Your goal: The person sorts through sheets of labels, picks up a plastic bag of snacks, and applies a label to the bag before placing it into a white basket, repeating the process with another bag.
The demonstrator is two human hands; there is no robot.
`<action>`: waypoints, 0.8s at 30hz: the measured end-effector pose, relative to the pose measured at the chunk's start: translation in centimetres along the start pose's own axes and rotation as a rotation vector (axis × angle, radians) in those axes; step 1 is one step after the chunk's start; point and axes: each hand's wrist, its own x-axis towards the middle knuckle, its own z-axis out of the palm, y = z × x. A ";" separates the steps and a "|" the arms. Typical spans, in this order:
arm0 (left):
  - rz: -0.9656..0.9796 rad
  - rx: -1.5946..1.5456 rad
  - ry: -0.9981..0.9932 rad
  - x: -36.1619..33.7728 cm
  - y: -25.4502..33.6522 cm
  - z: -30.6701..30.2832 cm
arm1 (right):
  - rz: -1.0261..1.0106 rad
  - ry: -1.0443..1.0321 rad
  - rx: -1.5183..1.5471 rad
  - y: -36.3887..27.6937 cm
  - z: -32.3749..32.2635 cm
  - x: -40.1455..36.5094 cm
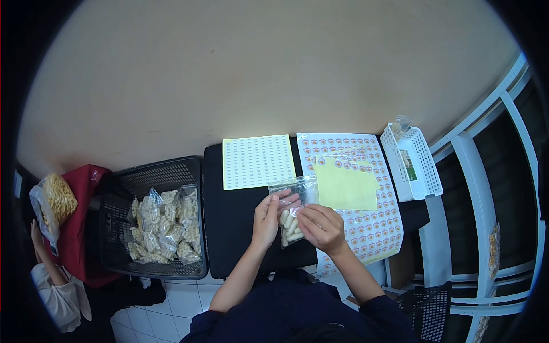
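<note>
My left hand [267,219] and my right hand [321,227] both hold a small clear plastic bag [295,201] of pale finger-shaped snacks over a black table [234,223]. The right fingers press a small round sticker onto the bag's front. A large sheet of round orange stickers [369,228] lies just to the right, with a yellow backing sheet [346,186] on top of it. A pale yellow sheet of small labels [257,161] lies behind the bag.
A black basket [157,171] on the left holds several filled snack bags. A white perforated basket [413,163] stands at the right. At the far left another person's hand [38,237] holds a larger bag of snacks near a red cloth. White shelving stands on the right.
</note>
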 end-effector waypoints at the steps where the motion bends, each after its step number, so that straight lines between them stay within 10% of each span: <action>1: 0.007 -0.002 -0.003 0.1 0.1 -0.3 | -0.014 -0.013 -0.006 -0.3 0.0 0.1; 24: 0.110 -0.047 0.043 0.5 2.8 -2.6 | 0.262 -0.443 -0.132 -5.1 1.1 0.4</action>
